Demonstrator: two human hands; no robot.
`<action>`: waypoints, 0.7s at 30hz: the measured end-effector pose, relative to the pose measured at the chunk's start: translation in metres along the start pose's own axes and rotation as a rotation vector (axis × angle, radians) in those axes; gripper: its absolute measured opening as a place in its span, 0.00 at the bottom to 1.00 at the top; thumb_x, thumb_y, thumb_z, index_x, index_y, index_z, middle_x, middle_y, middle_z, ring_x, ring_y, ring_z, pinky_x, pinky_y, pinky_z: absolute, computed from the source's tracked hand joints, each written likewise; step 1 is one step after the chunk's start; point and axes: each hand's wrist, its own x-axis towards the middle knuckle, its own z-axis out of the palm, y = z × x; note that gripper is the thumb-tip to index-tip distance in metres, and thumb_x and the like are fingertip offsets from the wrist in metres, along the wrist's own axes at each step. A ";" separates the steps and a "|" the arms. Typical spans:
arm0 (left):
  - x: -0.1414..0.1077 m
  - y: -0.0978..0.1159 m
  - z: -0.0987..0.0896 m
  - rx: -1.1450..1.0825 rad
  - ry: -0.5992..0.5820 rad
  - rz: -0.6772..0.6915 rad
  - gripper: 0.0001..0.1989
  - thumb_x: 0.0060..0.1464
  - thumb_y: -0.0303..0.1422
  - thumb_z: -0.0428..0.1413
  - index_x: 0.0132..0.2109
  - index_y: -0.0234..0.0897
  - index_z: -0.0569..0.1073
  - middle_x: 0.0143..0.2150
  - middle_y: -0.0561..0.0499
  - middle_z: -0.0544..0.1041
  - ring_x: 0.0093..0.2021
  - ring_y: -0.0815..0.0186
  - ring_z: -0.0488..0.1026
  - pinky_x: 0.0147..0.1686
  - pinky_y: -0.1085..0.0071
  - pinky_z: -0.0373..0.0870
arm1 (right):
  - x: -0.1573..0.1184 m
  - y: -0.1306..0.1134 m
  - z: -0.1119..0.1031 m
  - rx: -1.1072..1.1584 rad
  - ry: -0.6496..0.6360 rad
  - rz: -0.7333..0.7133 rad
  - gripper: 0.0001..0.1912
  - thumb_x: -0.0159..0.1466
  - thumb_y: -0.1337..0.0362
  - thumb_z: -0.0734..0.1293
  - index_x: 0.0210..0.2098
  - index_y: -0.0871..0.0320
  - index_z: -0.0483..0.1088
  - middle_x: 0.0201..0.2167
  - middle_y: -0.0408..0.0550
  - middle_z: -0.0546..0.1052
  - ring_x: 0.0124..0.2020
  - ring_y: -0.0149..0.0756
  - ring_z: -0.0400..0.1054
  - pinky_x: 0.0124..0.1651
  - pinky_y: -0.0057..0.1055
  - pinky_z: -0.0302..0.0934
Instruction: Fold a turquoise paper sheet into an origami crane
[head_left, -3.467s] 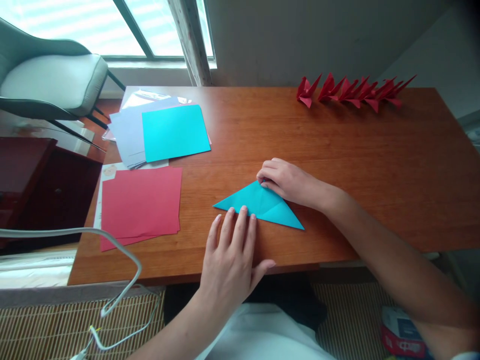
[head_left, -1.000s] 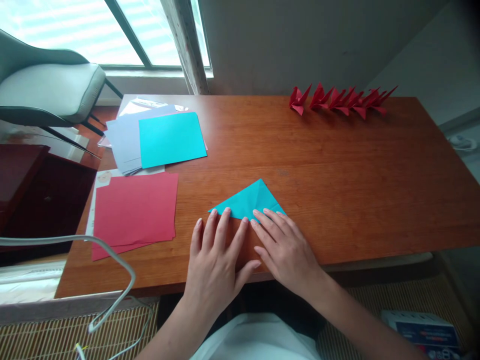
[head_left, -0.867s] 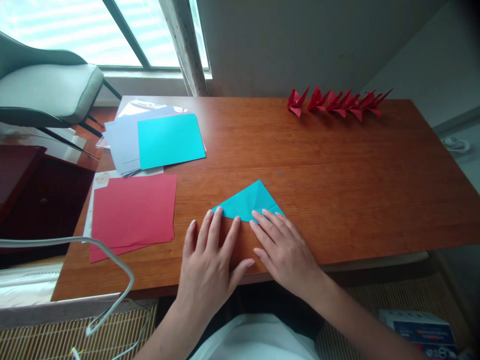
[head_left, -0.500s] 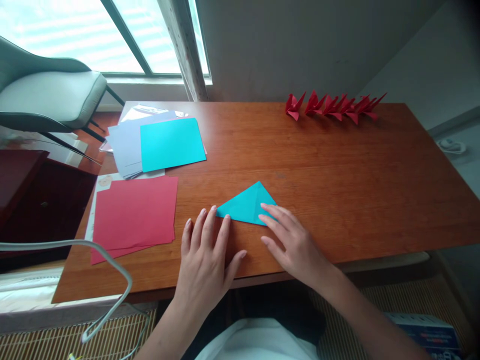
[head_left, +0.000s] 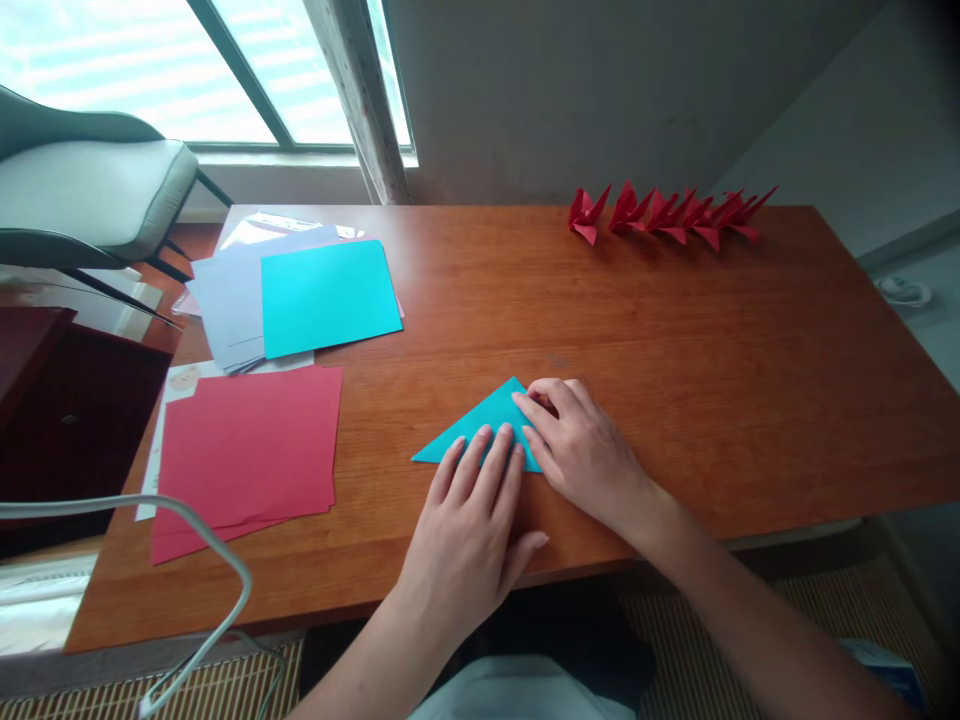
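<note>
A turquoise sheet of paper folded into a triangle [head_left: 480, 412] lies on the wooden table in front of me, its long edge towards me. My left hand [head_left: 469, 510] rests flat over the triangle's near edge, fingers stretched out and pressing on the paper, thumb apart on the wood. At the triangle's right side is my right hand [head_left: 581, 445], with bent fingers closed on the paper's right part. That hand covers the right corner, so the exact grip there is partly hidden.
Red paper sheets [head_left: 251, 450] lie to the left. Behind them a turquoise sheet [head_left: 330, 295] tops a pile of pale sheets [head_left: 225, 305]. Several red folded paper cranes [head_left: 664, 215] line the table's far edge. A white cable [head_left: 225, 560] loops across the lower left.
My left hand has slid right from the triangle's left tip to its middle. My right hand's fingers have curled in at the right side. The view has shifted slightly.
</note>
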 end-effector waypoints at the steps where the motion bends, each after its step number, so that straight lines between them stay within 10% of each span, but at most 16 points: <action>1: -0.003 0.001 -0.001 -0.002 0.002 0.008 0.34 0.65 0.50 0.50 0.67 0.28 0.66 0.71 0.38 0.64 0.70 0.46 0.60 0.68 0.52 0.52 | -0.001 -0.001 0.000 0.011 -0.001 0.009 0.19 0.70 0.68 0.61 0.59 0.64 0.69 0.53 0.60 0.72 0.50 0.49 0.65 0.54 0.45 0.68; 21: -0.029 0.011 0.014 -0.115 0.072 -0.018 0.32 0.59 0.51 0.58 0.62 0.36 0.73 0.66 0.41 0.72 0.69 0.51 0.61 0.72 0.57 0.44 | 0.012 -0.041 -0.012 -0.098 -0.052 0.333 0.24 0.65 0.63 0.71 0.58 0.65 0.67 0.46 0.60 0.78 0.45 0.52 0.71 0.47 0.49 0.67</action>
